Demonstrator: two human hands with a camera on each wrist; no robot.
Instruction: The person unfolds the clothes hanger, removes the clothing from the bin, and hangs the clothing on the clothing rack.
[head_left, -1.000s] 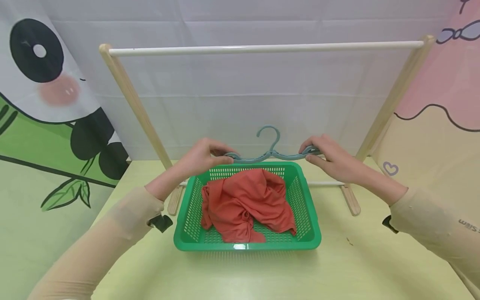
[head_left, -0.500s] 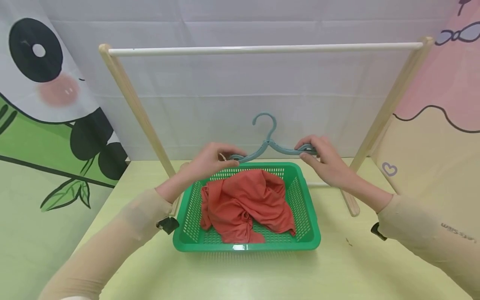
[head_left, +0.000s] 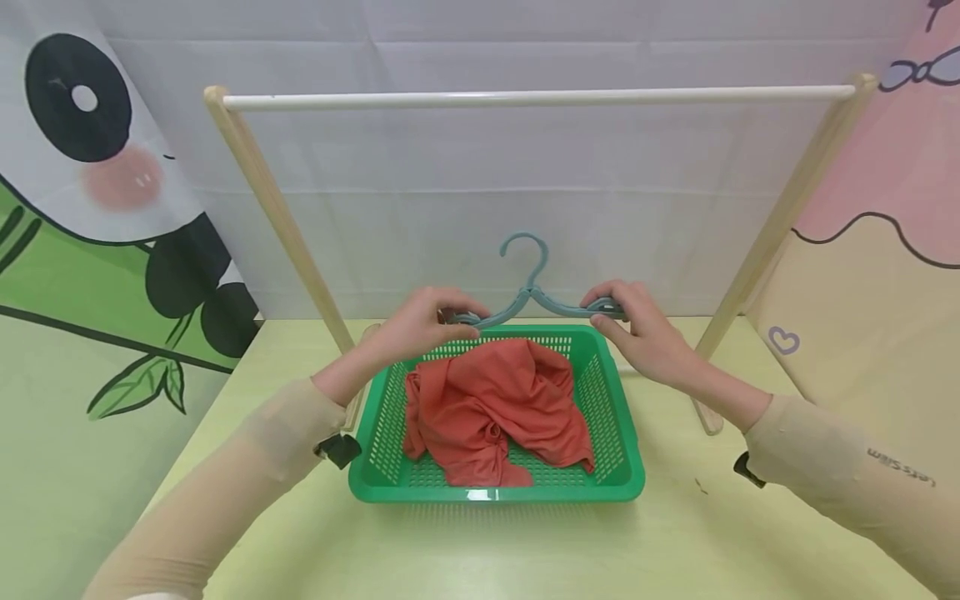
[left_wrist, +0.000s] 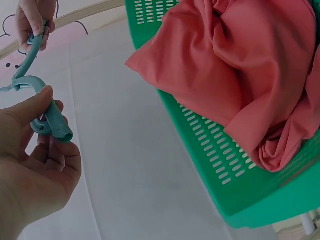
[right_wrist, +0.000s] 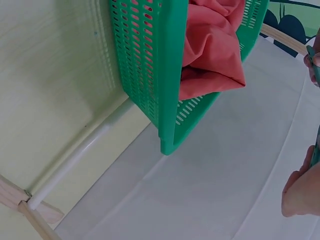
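A blue-green clothes hanger is held up behind the basket, hook upward, its two arms bent in a shallow downward slope. My left hand pinches its left end between thumb and fingers; the left wrist view shows that hanger end under the thumb. At the other end, my right hand pinches the right arm of the hanger. In the right wrist view the right hand is cut off by the frame edge. Below lies a crumpled red-orange cloth garment inside a green plastic basket.
A wooden rack with a white crossbar spans the back, its left post and right post on either side. The basket stands on a pale yellow table. A white curtain hangs behind.
The hanger has risen slightly and shifted a little left, and its arms have bent into a steeper peak. My hands have moved closer together. Basket and garment stay put.
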